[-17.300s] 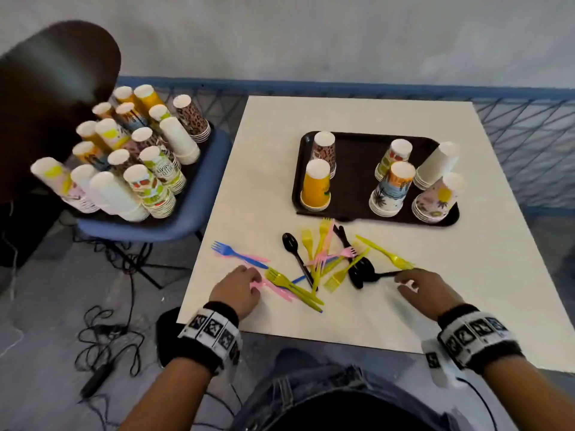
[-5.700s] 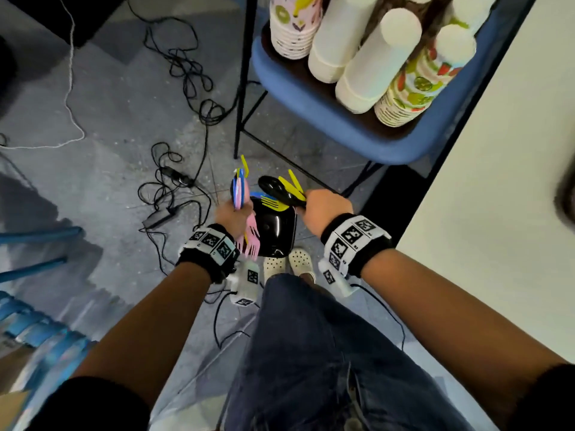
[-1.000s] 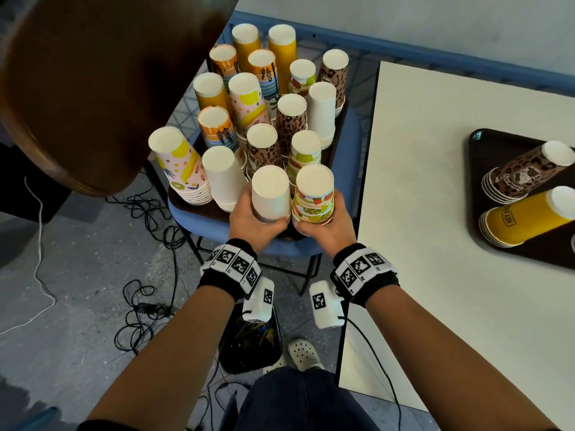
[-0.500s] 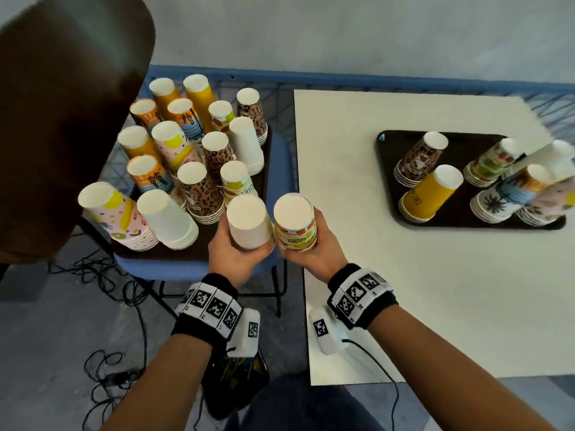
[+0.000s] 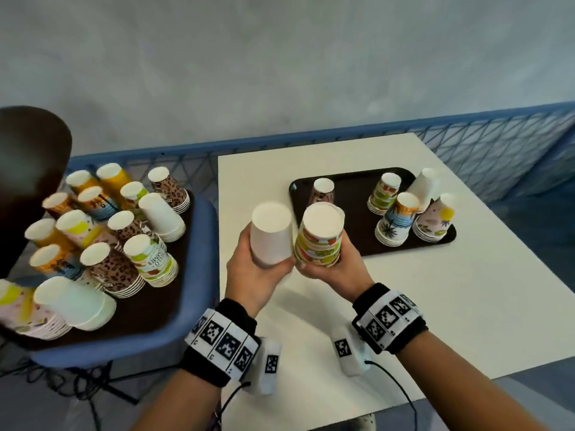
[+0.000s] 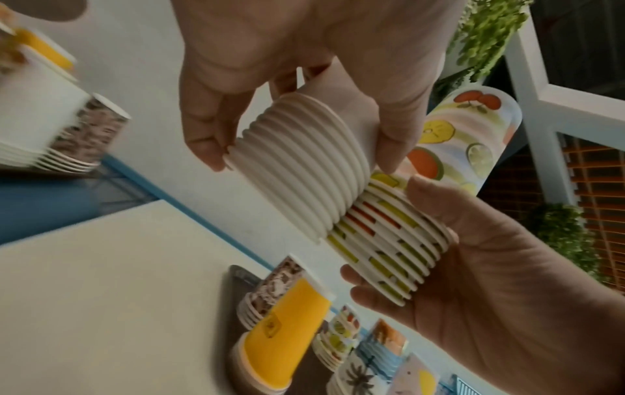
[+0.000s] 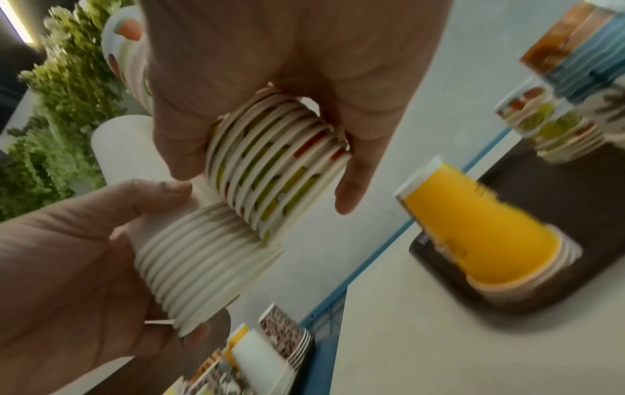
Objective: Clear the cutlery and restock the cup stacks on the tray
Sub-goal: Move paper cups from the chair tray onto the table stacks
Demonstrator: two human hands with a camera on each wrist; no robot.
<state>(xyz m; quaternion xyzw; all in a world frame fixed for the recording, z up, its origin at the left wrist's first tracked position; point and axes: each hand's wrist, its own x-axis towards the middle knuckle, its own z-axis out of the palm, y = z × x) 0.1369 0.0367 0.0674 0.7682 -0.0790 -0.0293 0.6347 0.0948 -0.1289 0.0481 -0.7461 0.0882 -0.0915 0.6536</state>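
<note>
My left hand [image 5: 249,269] grips a stack of plain white cups [image 5: 271,234], upside down, held above the white table's left edge. My right hand [image 5: 334,269] grips a fruit-patterned cup stack [image 5: 320,236] right beside it, the two stacks touching. In the left wrist view the white cups [image 6: 297,171] sit between thumb and fingers, with the fruit stack [image 6: 389,240] in the other palm. The right wrist view shows the fruit stack [image 7: 274,160] and the white cups [image 7: 199,264] likewise. The dark tray [image 5: 351,194] lies just beyond, holding several short cup stacks. No cutlery shows on the table.
A blue chair [image 5: 193,293] at the left carries a brown tray crowded with several tall cup stacks [image 5: 124,244]. The white table [image 5: 451,306] extends right. A blue mesh railing [image 5: 497,141] runs behind. Cables lie on the floor under the chair.
Both hands lifted the two cup stacks off the chair's tray and carried them right, over the table toward the dark tray. Earlier still, the cutlery was gathered and taken off the table.
</note>
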